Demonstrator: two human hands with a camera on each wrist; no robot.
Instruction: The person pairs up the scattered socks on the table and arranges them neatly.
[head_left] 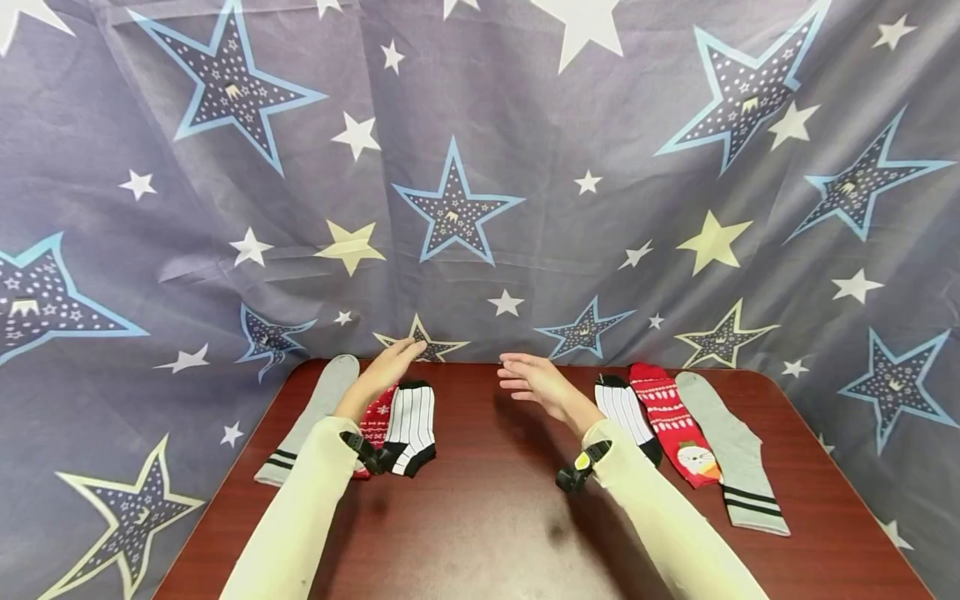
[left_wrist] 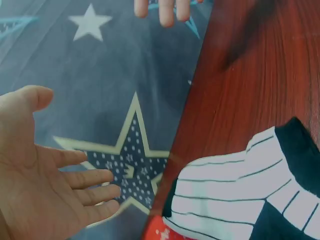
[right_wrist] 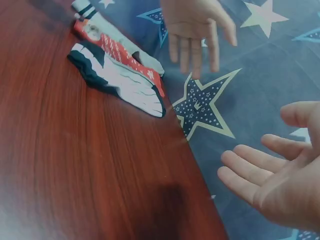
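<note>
My left hand (head_left: 386,377) hovers over the left group of socks, its fingers extended and nothing in them. Beneath and beside it lie a grey sock (head_left: 324,408) with black stripes, a red patterned sock (head_left: 377,417) partly hidden by the hand and wrist, and a white sock with black stripes (head_left: 412,423). Across from it, my right hand (head_left: 542,385) is raised above the table, palm facing inward, also holding nothing. To its right lie another white striped sock (head_left: 626,412), a red sock with a snowman-like face (head_left: 672,421) and a grey sock (head_left: 727,442).
The socks lie on a reddish-brown wooden table (head_left: 480,517) with rounded far corners. Behind its far edge hangs a grey curtain (head_left: 480,108) printed with stars. Each wrist wears a black strap with a small camera.
</note>
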